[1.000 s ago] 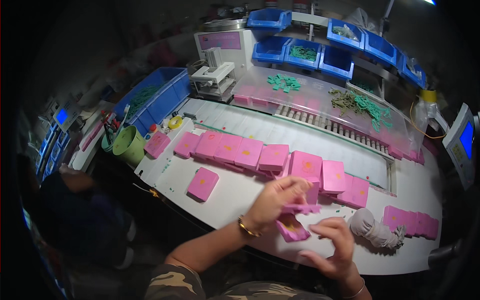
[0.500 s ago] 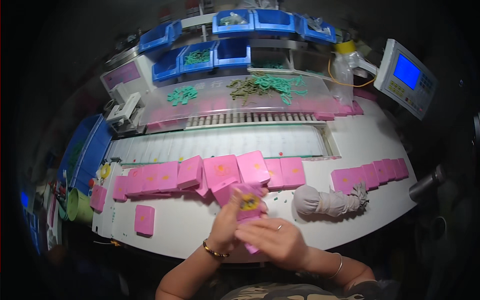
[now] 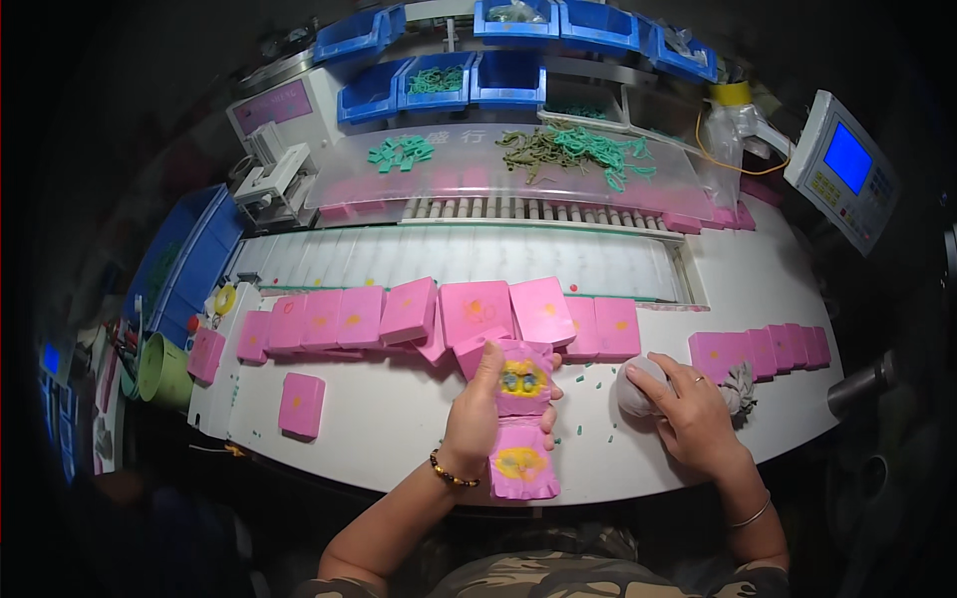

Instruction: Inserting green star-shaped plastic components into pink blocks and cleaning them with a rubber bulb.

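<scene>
Mould [image 3: 522, 419], split open into two pink halves, sits gripped in your left hand [image 3: 478, 419] over the table's [image 3: 399, 429] near edge. Your right hand [image 3: 688, 414] clasps the white cloth ball [image 3: 638, 387] near the right edge. With only one hand holding it, the lower half could swing or slip off toward your lap. Loose green bits [image 3: 588, 374] nearby could stick inside.

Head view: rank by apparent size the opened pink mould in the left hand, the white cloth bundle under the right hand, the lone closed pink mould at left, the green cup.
1. Opened pink mould, nearest the camera.
2. Green cup, partly cut off by the table edge, and lone closed pink mould: too close to rank.
3. White cloth bundle, partly covered by the right hand.
</scene>
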The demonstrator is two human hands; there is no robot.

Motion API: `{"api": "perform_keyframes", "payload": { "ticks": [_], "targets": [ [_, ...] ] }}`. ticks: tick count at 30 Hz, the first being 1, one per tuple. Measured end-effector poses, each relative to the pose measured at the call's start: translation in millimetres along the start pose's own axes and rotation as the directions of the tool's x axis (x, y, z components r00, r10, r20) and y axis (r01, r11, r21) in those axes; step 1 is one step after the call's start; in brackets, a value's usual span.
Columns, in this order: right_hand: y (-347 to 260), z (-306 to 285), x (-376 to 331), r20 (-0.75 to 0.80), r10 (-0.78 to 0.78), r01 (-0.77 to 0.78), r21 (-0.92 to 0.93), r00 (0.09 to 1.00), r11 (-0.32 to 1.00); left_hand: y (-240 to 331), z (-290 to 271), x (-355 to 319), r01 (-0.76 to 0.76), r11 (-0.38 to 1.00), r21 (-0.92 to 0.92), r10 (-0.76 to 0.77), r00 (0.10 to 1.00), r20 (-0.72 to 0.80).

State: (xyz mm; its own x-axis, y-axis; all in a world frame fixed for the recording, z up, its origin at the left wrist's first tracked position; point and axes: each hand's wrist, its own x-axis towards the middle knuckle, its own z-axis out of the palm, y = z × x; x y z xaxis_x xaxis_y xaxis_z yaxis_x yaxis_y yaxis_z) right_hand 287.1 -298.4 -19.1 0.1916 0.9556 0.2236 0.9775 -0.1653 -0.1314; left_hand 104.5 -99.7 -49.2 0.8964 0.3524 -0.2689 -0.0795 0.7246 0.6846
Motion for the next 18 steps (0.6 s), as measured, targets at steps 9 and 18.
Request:
{"api": "perform_keyframes", "payload": {
  "ticks": [9,18],
  "targets": [
    [-36,-30,24,-0.588,-0.084,0.058,-0.063,0.805,0.996,-11,-2,-3,0.066,0.998,0.008,-0.066,0.998,-0.017],
    [-61,-24,38,-0.219,-0.331,0.331,-0.037,0.918,0.943,-33,-11,6,-0.179,0.865,0.468,0.289,0.942,-0.174]
  ]
}}
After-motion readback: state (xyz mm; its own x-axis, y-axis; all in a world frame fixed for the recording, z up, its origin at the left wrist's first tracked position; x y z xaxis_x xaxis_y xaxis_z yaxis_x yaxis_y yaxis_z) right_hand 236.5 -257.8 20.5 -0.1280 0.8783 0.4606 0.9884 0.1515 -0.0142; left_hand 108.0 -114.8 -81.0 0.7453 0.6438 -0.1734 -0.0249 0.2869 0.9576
